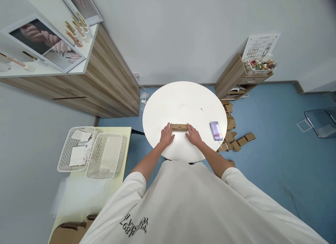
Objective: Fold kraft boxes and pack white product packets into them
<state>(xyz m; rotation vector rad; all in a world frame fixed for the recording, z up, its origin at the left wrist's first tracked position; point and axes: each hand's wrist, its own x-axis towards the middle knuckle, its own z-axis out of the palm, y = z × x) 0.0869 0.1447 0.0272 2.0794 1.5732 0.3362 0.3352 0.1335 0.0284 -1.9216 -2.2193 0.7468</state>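
A small, flat brown cardboard box (pixel 180 127) lies on the round white table (pixel 181 97), its long side running across in front of me. My left hand (pixel 167 134) grips the box's left end, with the fingers at its far corner and the thumb by the near side. At the right end, my right hand (pixel 193 134) holds it the same way. A half-round notch shows along the middle of the box's top face. The undersides of my fingers are hidden.
A phone (pixel 216 131) with a cable rests on the table's right side. Folded cardboard boxes (pixel 231 132) lie on the blue floor to the right. White baskets (pixel 106 154) stand on a side table at left, below a wooden cabinet (pixel 112 76). A drawer unit (pixel 236 77) is at back right.
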